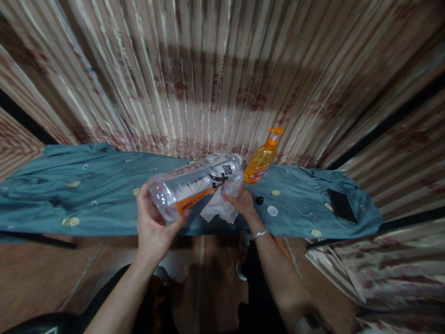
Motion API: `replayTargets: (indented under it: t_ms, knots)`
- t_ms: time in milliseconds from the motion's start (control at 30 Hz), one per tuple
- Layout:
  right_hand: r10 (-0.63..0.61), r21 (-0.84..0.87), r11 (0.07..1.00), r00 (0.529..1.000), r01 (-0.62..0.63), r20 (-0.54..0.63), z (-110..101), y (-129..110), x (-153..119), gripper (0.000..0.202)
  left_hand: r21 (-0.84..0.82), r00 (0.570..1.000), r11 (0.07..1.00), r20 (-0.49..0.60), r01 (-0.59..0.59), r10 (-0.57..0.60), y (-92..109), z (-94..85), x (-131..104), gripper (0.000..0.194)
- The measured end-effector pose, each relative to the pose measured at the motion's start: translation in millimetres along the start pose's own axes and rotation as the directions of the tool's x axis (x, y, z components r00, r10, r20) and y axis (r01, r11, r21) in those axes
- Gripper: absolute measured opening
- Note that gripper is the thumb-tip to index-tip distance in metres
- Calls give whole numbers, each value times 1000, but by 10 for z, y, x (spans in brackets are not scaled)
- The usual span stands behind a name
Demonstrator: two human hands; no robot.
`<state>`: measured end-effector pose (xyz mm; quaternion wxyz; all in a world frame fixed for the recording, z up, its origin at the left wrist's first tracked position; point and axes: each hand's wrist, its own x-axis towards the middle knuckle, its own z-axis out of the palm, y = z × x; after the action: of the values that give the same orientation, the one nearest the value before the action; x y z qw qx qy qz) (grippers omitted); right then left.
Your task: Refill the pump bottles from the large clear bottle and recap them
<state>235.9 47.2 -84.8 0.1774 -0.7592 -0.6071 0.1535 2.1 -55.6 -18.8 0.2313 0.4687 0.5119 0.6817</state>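
A large clear plastic bottle (194, 185) with a white and orange label is tilted above the cloth, its neck toward the upper right. My left hand (155, 227) is wrapped around its base end. Beside the label near the neck, my right hand (243, 202) is closed on a crumpled white tissue (219, 208) that hangs down below the bottle. Something clear with pinkish print shows above the right fingers; I cannot make out what it is. The bottle's neck (238, 159) seems to have no cap on it.
An orange pump bottle (261, 160) stands behind my right hand. Near it lie a small black object (259, 200) and a white disc (272, 211). A dark phone (342, 206) rests farther right on the green-blue cloth (104, 185). Striped curtains (208, 69) hang behind.
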Motion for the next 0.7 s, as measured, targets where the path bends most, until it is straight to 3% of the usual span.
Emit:
replayTargets:
  t_ms: [700]
  knots:
    - [-7,-10,1000,1000,7,-16,26,18,24,56,17,1000,1000,21,-2,1,31,2,8,104]
